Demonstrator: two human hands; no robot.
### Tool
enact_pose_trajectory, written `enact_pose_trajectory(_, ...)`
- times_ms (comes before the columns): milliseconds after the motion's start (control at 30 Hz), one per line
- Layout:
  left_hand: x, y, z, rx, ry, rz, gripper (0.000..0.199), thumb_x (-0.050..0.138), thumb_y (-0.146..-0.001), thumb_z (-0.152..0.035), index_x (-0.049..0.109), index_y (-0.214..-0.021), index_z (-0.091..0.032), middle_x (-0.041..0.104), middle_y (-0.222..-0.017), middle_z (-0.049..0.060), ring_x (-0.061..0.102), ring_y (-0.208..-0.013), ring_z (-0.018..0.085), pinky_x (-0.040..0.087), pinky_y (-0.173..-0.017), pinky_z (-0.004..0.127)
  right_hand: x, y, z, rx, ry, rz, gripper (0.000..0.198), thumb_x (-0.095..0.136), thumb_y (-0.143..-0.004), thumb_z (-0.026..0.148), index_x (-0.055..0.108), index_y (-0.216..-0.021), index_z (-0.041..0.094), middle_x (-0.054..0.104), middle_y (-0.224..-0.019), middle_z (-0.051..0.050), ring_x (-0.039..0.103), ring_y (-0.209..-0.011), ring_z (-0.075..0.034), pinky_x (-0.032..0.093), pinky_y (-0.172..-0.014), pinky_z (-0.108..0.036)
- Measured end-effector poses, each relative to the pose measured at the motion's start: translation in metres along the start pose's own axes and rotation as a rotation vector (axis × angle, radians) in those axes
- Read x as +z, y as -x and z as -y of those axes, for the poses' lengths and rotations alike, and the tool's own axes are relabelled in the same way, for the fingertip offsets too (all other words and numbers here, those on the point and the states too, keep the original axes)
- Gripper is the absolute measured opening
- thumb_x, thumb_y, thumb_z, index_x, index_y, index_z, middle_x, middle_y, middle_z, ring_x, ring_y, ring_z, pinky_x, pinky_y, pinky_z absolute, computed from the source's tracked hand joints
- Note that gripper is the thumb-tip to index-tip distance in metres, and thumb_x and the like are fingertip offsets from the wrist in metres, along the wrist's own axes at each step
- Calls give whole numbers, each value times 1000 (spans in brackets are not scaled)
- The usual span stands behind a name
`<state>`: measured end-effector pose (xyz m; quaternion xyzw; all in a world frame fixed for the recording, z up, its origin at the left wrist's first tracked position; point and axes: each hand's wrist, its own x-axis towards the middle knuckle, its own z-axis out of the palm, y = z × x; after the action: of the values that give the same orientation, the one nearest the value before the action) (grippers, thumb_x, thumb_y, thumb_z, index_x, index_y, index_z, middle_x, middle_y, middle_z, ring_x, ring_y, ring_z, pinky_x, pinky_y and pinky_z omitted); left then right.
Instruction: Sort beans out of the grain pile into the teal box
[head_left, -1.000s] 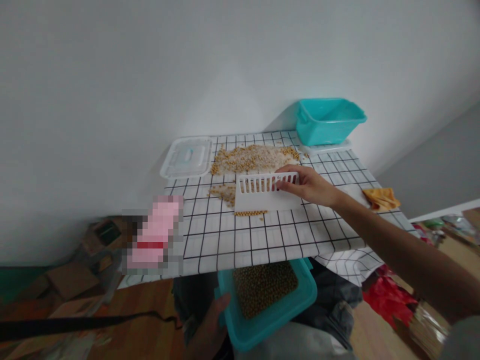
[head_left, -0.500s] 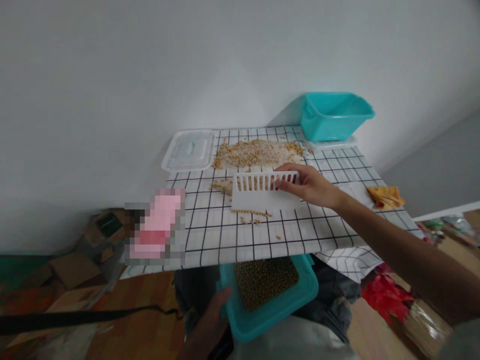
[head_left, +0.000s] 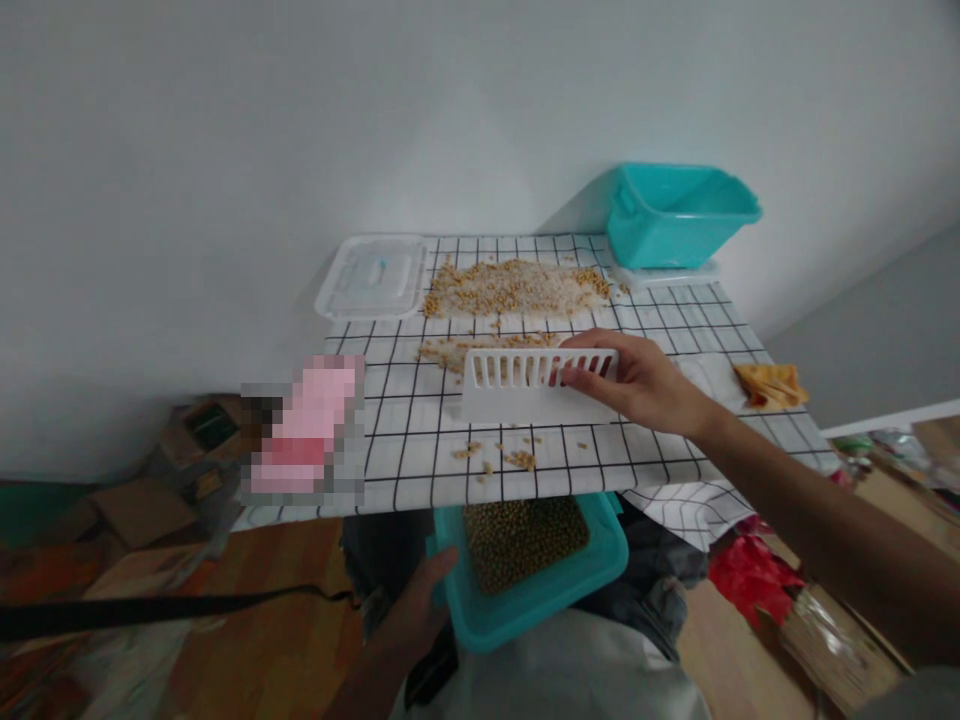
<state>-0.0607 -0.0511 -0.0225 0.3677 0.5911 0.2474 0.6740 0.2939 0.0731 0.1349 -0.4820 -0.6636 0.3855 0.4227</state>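
My right hand (head_left: 637,385) grips a white slotted plastic panel (head_left: 525,402) by its upper right edge, thumb in front. The panel stands on edge on the table, leaning slightly. A few loose yellow beans (head_left: 523,460) lie between it and the table's front edge; a thin strip of beans and pale grains (head_left: 450,352) is behind it. Down at my lap, my left hand (head_left: 424,605) holds the left rim of a teal bin (head_left: 540,612). Many greenish-brown beans (head_left: 525,545) fill its bottom. The left fingers are mostly hidden under the rim.
A larger heap of yellow beans and pale grains (head_left: 517,288) lies farther back. A clear lid (head_left: 375,278) is at back left, a second teal bin (head_left: 679,220) at back right. A yellow cloth (head_left: 771,387) lies right; a blurred pink item (head_left: 311,425) lies left.
The panel has come slightly toward me and right. Beans lined along its lower edge now lie scattered nearer the table's front edge. My left hand stays on the bin.
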Motion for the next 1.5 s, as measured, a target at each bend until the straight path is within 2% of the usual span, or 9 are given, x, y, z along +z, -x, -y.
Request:
enact_pose_trajectory(233, 9, -1, -7, -40, 37, -4, 32, 77, -65, -39, 74, -93, -25, 79, -104, 7, 52, -131, 37, 42, -112, 50, 6, 6, -1, -39, 53, -6, 26, 70, -84, 38, 69, -105, 23, 71, -101, -4, 65, -88, -17, 52, -72, -29)
enact_pose_trajectory(400, 5, 0, -5, 9, 26, -12, 37, 83, -58, -33, 74, -93, -27, 78, -109, 5, 49, -133, 38, 38, -115, 51, 10, 11, 1, -40, 44, -19, 25, 69, -85, 37, 69, -106, 24, 70, -107, -4, 65, -90, -17, 52, -75, -29)
enact_pose_trajectory(533, 3, -3, 0, 2, 10, -7, 36, 81, -59, -37, 74, -92, -26, 77, -109, 6, 47, -135, 39, 38, -115, 52, 14, 16, 4, 6, 18, 49, 29, 67, -86, 38, 66, -110, 22, 69, -108, -5, 65, -89, -17, 53, -75, -29)
enact_pose_trajectory(700, 4, -10, 12, 21, 31, -1, 37, 79, -62, -42, 73, -95, -26, 76, -112, 7, 49, -133, 38, 36, -116, 51, 16, 17, 9, -20, -3, 113, 25, 67, -86, 36, 67, -106, 21, 69, -103, -5, 65, -87, -16, 53, -74, -28)
enact_pose_trajectory(867, -4, -9, 21, 82, -14, -37, 42, 86, -55, -34, 73, -94, -27, 76, -114, 6, 52, -129, 39, 34, -117, 51, 16, 17, 12, -40, -18, 154, 23, 68, -86, 33, 67, -107, 21, 69, -101, -4, 64, -88, -16, 53, -76, -29)
enact_pose_trajectory(1000, -4, -6, 17, 122, -83, -22, 41, 87, -53, -29, 74, -92, -28, 75, -116, 4, 59, -122, 39, 36, -116, 50, 14, 18, 13, -42, -30, 206, 23, 68, -87, 30, 68, -108, 21, 68, -104, -5, 65, -91, -16, 52, -80, -29)
enact_pose_trajectory(1100, -2, -6, 11, 136, -76, -42, 39, 86, -53, -29, 75, -90, -28, 76, -114, 4, 57, -124, 39, 33, -117, 48, 11, 16, 13, -29, -38, 274, 22, 67, -87, 30, 68, -107, 21, 68, -101, -5, 65, -86, -15, 53, -76, -28)
enact_pose_trajectory(1333, 11, -5, 1, -8, 132, -23, 32, 76, -64, -38, 74, -93, -24, 79, -104, 7, 52, -130, 39, 43, -110, 51, 1, 7, 16, -52, -17, 425, 22, 66, -87, 31, 69, -107, 21, 69, -99, -5, 65, -82, -15, 54, -69, -26)
enact_pose_trajectory(1500, 19, -7, -3, 1, 158, -39, 28, 75, -68, -39, 75, -92, -24, 79, -100, 8, 56, -125, 38, 43, -109, 53, -4, 6, 19, -18, -59, 522, 23, 66, -87, 29, 69, -109, 20, 70, -100, -6, 67, -85, -16, 56, -71, -26)
